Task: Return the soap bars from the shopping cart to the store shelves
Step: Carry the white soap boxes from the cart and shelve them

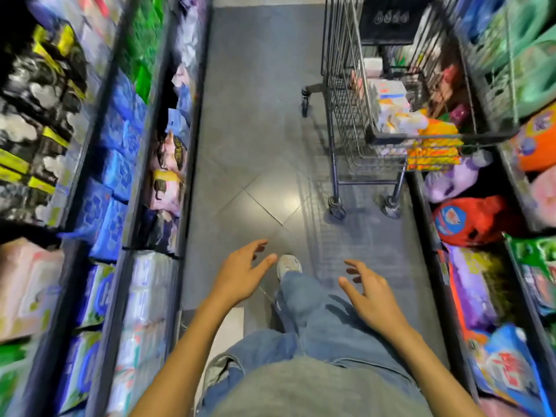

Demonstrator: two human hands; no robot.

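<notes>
Wire-mesh shopping cart stands ahead and to the right in the aisle, well apart from both hands. Soap bars, pale wrapped packs, lie piled at its near end; blur hides their long axes. Left hand and right hand are empty, fingers spread and loosely bent. The right hand is nearer, so the reach should run forward and rightward over the near rim.

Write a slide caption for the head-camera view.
Open, empty left hand and right hand above grey tiled floor, short of metal wire shopping cart holding pale soap packs.
</notes>
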